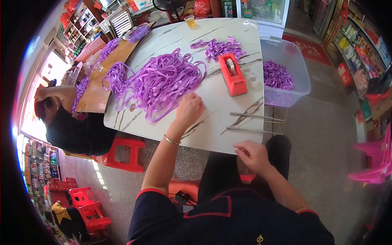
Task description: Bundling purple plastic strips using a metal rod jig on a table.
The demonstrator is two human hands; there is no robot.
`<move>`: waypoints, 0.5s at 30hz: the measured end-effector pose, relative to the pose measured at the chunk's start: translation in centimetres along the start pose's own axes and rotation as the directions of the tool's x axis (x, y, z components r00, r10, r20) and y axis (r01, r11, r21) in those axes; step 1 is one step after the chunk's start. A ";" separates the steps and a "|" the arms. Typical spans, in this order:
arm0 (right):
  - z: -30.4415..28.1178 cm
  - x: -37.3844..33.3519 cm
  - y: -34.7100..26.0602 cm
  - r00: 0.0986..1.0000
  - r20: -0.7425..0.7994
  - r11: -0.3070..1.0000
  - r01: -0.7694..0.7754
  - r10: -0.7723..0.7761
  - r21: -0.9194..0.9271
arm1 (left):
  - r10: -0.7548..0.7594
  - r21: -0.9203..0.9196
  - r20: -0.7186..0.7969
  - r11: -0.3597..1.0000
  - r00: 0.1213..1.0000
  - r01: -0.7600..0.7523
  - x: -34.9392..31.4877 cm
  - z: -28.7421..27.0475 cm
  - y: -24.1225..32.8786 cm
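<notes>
A big tangled heap of purple ribbon (165, 81) lies on the white marbled table (208, 136). At its near right edge is my left hand (190, 109), fingers curled closed; whatever they may pinch is hidden. My right hand (252, 155) is at the table's near edge, fingers bent in toward the thumb, and I cannot make out anything between them. Beyond the hands stands a red tape dispenser (232, 75) with a roll in it. Behind that lies a smaller pile of short folded purple ribbon pieces (222, 49). Two thin metal rods (253, 117) jut over the table's right edge.
A clear plastic bin (300, 87) of purple pieces stands against the table's right side. Small clear tape rolls (253, 79) lie beside the dispenser. At the far edge is a cup of yellow drink (190, 21). Another person (77, 126) sits left, by a wooden table (96, 96).
</notes>
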State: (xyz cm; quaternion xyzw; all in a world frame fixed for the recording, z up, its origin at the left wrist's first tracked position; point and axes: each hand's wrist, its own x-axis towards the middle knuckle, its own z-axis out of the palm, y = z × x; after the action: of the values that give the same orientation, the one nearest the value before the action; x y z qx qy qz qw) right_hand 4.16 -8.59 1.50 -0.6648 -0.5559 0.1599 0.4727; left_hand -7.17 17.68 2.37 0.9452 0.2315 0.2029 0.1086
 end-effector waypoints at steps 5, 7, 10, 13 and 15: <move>-0.7 -0.2 -0.3 0.987 0.070 0.979 -0.151 0.143 0.137 | 0.080 -0.218 0.143 0.975 0.986 -0.048 -2.6 -0.7 5.7; -0.7 -0.1 -0.8 0.996 -0.018 0.986 -0.080 0.084 0.149 | 0.074 -0.326 0.219 0.945 0.973 0.002 -3.7 -1.5 8.4; -1.1 0.5 -1.7 0.992 -0.102 0.995 0.081 -0.074 0.065 | 0.150 -0.623 0.324 0.777 0.934 0.091 -4.6 -2.0 11.3; -2.2 0.3 -2.8 0.982 -0.090 0.984 0.172 -0.167 0.052 | 0.261 -0.793 0.337 0.597 0.905 0.123 -4.5 -3.3 13.9; -3.5 0.3 -3.8 0.986 -0.083 0.980 0.156 -0.146 0.123 | 0.300 -0.838 0.363 0.520 0.882 0.168 -4.5 -3.6 14.5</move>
State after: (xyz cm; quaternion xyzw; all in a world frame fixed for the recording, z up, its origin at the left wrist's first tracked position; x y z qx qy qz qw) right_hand 4.63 -10.14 6.40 -0.5940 -0.5756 0.1347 0.5457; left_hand -6.64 3.33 8.46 0.7969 0.0318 0.0613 0.6001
